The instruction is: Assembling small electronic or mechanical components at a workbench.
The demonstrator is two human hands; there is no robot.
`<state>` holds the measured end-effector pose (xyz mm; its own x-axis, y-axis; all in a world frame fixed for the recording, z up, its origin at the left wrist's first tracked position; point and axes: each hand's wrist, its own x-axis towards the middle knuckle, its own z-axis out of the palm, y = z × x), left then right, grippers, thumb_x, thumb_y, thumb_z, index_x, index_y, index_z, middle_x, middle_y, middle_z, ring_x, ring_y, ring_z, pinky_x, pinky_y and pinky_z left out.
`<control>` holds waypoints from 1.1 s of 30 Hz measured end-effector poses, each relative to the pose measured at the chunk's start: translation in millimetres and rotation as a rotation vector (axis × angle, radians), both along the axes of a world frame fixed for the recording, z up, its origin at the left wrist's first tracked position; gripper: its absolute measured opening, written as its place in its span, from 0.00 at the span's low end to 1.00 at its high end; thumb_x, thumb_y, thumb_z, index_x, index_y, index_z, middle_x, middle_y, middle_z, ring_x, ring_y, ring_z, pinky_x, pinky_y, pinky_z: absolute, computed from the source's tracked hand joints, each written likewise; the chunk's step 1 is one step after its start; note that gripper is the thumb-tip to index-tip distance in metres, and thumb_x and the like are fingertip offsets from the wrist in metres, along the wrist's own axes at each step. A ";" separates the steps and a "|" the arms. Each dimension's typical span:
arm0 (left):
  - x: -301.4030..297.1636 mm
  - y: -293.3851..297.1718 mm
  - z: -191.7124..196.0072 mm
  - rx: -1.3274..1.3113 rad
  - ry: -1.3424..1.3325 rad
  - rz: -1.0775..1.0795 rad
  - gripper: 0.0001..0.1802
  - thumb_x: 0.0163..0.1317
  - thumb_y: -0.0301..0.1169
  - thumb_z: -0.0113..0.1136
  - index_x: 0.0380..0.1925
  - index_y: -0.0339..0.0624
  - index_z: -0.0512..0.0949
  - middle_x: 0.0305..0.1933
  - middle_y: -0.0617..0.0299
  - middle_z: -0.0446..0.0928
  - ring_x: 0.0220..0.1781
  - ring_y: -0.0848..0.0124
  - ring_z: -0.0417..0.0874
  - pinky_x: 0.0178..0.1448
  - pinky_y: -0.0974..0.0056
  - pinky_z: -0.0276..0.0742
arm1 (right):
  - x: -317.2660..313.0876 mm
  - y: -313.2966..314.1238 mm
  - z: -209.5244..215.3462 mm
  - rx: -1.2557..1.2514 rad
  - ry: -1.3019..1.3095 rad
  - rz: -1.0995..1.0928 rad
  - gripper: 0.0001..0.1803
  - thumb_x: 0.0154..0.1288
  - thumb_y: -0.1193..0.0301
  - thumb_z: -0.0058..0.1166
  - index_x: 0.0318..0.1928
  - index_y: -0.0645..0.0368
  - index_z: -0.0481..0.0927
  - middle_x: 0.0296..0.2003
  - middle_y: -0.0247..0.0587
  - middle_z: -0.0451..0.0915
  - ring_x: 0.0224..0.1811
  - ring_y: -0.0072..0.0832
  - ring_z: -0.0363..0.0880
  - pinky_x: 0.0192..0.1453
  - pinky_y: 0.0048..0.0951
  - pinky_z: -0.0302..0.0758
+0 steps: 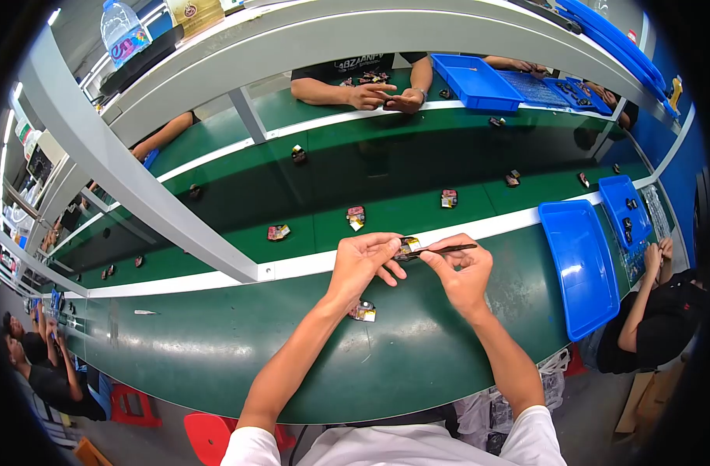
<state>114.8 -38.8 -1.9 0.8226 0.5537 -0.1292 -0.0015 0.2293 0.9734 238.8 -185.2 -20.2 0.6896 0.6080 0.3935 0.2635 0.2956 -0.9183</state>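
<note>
While pinching a small dark part (408,246) with a yellow-and-white label in the grip of the left hand (368,260), between thumb and index finger, steadies a slim black tool (453,248), perhaps tweezers, in the grip of the right hand (461,276), likewise closed by thumb and fingers. Holds the tip against or just short of the part's right side; cannot tell which. Has both raised over the green tabletop (215,342), in front of the body.

Looks, as a judgement, to be in the middle of fine handwork on the part. Seems to call next for a firm left pinch and light, measured use of the tip, so as not to scuff the label or twist the part loose.

Just beyond the left wrist, has a second labelled part (363,311) lying on the tabletop. Past the white rail (510,223), shows a green belt (405,213) bearing more labelled parts (356,218), set well apart. Off to the right, has a large blue tray (580,268) and, beside it, a smaller blue tray (621,190) with black pieces (628,225). Across the belt, shows a co-worker's hands (373,96) near each other.
</note>
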 end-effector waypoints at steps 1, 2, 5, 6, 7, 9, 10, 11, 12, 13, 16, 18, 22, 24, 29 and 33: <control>0.1 -0.1 0.1 0.016 -0.006 -0.001 0.17 0.70 0.28 0.62 0.51 0.23 0.80 0.38 0.48 0.85 0.27 0.68 0.86 0.26 0.68 0.83 | 0.0 0.0 0.5 0.005 0.018 0.004 0.07 0.60 0.85 0.67 0.37 0.67 0.81 0.28 0.33 0.83 0.22 0.06 0.69 0.24 0.11 0.60; 0.5 -0.4 0.2 0.015 -0.006 -0.001 0.17 0.70 0.28 0.62 0.51 0.23 0.80 0.38 0.48 0.85 0.27 0.68 0.86 0.26 0.68 0.83 | 0.1 0.1 0.4 0.005 0.018 0.003 0.07 0.60 0.85 0.67 0.37 0.67 0.81 0.28 0.33 0.83 0.22 0.06 0.69 0.24 0.11 0.60; 1.7 -2.0 0.5 0.035 -0.023 0.007 0.16 0.70 0.27 0.62 0.52 0.23 0.80 0.38 0.48 0.85 0.27 0.68 0.87 0.26 0.68 0.84 | 0.9 0.1 -0.9 0.012 0.027 0.006 0.07 0.60 0.85 0.67 0.37 0.67 0.81 0.28 0.33 0.83 0.22 0.06 0.69 0.24 0.11 0.60; 2.1 -2.6 0.4 0.049 -0.029 0.015 0.16 0.70 0.26 0.62 0.52 0.23 0.80 0.38 0.48 0.85 0.26 0.68 0.87 0.25 0.68 0.84 | 1.4 0.3 -2.7 0.018 0.028 0.007 0.07 0.60 0.85 0.67 0.37 0.67 0.81 0.28 0.33 0.83 0.22 0.06 0.68 0.24 0.12 0.60; 2.5 -3.1 0.3 0.062 -0.035 0.023 0.16 0.70 0.26 0.62 0.52 0.23 0.80 0.38 0.48 0.85 0.26 0.68 0.86 0.25 0.68 0.84 | 1.8 0.2 -3.9 0.025 0.030 0.007 0.07 0.60 0.85 0.67 0.37 0.67 0.81 0.28 0.33 0.83 0.22 0.06 0.68 0.24 0.12 0.60; 2.7 -2.4 1.0 0.078 -0.028 0.025 0.16 0.70 0.26 0.62 0.51 0.23 0.80 0.37 0.48 0.85 0.26 0.68 0.86 0.25 0.68 0.84 | 0.9 -1.4 -0.3 0.008 0.022 0.009 0.07 0.59 0.85 0.68 0.36 0.68 0.82 0.28 0.33 0.83 0.21 0.06 0.68 0.24 0.12 0.60; 2.7 -2.0 1.2 0.095 -0.021 0.025 0.16 0.70 0.26 0.62 0.51 0.23 0.80 0.37 0.48 0.84 0.25 0.68 0.86 0.25 0.69 0.84 | 0.5 -2.0 0.8 -0.008 0.013 0.009 0.07 0.59 0.85 0.68 0.36 0.68 0.82 0.28 0.33 0.83 0.21 0.06 0.68 0.24 0.12 0.60; 3.8 -2.5 1.2 0.094 -0.022 0.025 0.16 0.70 0.26 0.62 0.51 0.23 0.80 0.37 0.48 0.84 0.25 0.68 0.86 0.25 0.69 0.84 | 1.9 -2.3 0.0 -0.008 0.012 0.009 0.07 0.59 0.85 0.68 0.36 0.68 0.82 0.28 0.33 0.83 0.21 0.06 0.68 0.24 0.12 0.60; 4.9 -2.9 1.2 0.087 -0.021 0.022 0.16 0.70 0.26 0.62 0.51 0.23 0.80 0.36 0.48 0.84 0.25 0.68 0.86 0.25 0.69 0.83 | 3.4 -2.4 -1.6 0.003 -0.018 -0.006 0.06 0.59 0.84 0.69 0.35 0.67 0.83 0.29 0.33 0.84 0.19 0.05 0.66 0.22 0.13 0.58; 5.9 -3.2 1.2 0.080 -0.019 0.018 0.16 0.70 0.26 0.62 0.51 0.23 0.80 0.36 0.48 0.84 0.25 0.68 0.86 0.25 0.69 0.83 | 4.8 -2.4 -2.9 0.014 -0.048 -0.021 0.05 0.58 0.83 0.69 0.34 0.67 0.85 0.30 0.34 0.86 0.18 0.05 0.64 0.21 0.13 0.56; 6.6 -1.2 1.5 0.080 -0.025 0.005 0.16 0.70 0.26 0.62 0.51 0.23 0.80 0.35 0.49 0.84 0.25 0.68 0.86 0.25 0.69 0.83 | 5.7 -1.8 -4.8 0.025 -0.083 -0.034 0.05 0.58 0.83 0.70 0.33 0.67 0.85 0.30 0.33 0.86 0.18 0.05 0.64 0.21 0.14 0.56; 6.1 -0.6 1.4 0.080 -0.024 -0.002 0.16 0.70 0.26 0.62 0.51 0.23 0.80 0.35 0.49 0.84 0.25 0.69 0.86 0.24 0.69 0.82 | 5.3 -1.4 -5.0 0.021 -0.057 -0.026 0.05 0.58 0.83 0.70 0.34 0.67 0.85 0.30 0.33 0.85 0.18 0.05 0.64 0.21 0.13 0.56; 5.5 2.0 -0.5 0.096 -0.023 -0.039 0.15 0.70 0.28 0.63 0.50 0.25 0.81 0.35 0.51 0.84 0.24 0.69 0.86 0.23 0.70 0.80 | 5.3 -1.8 0.3 0.004 0.017 0.027 0.07 0.58 0.85 0.68 0.36 0.67 0.82 0.27 0.32 0.81 0.20 0.06 0.67 0.23 0.13 0.58; 5.8 2.6 -0.6 0.104 -0.014 -0.051 0.15 0.70 0.28 0.63 0.50 0.25 0.82 0.34 0.52 0.84 0.24 0.69 0.86 0.23 0.70 0.80 | 8.4 -1.9 -1.2 0.004 0.005 0.037 0.08 0.58 0.85 0.68 0.36 0.67 0.81 0.27 0.32 0.81 0.20 0.06 0.66 0.23 0.13 0.58; 6.3 1.8 -0.2 0.133 0.021 -0.060 0.14 0.69 0.27 0.62 0.47 0.24 0.82 0.32 0.52 0.84 0.22 0.71 0.85 0.22 0.70 0.79 | 10.6 -2.2 -1.6 -0.012 -0.019 0.061 0.08 0.58 0.85 0.68 0.36 0.67 0.81 0.28 0.33 0.82 0.20 0.06 0.66 0.23 0.13 0.58; 9.4 -0.5 0.0 0.118 0.040 -0.059 0.13 0.68 0.26 0.63 0.44 0.24 0.82 0.29 0.54 0.83 0.21 0.71 0.84 0.22 0.70 0.78 | 15.4 -4.9 -4.0 -0.032 -0.115 0.050 0.06 0.57 0.85 0.69 0.34 0.67 0.84 0.29 0.35 0.85 0.18 0.06 0.66 0.22 0.13 0.58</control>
<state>124.2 -39.3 -2.0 0.8496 0.5180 -0.0989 0.0475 0.1115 0.9926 254.2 -190.1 -24.2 0.6097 0.6538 0.4481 0.3536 0.2817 -0.8920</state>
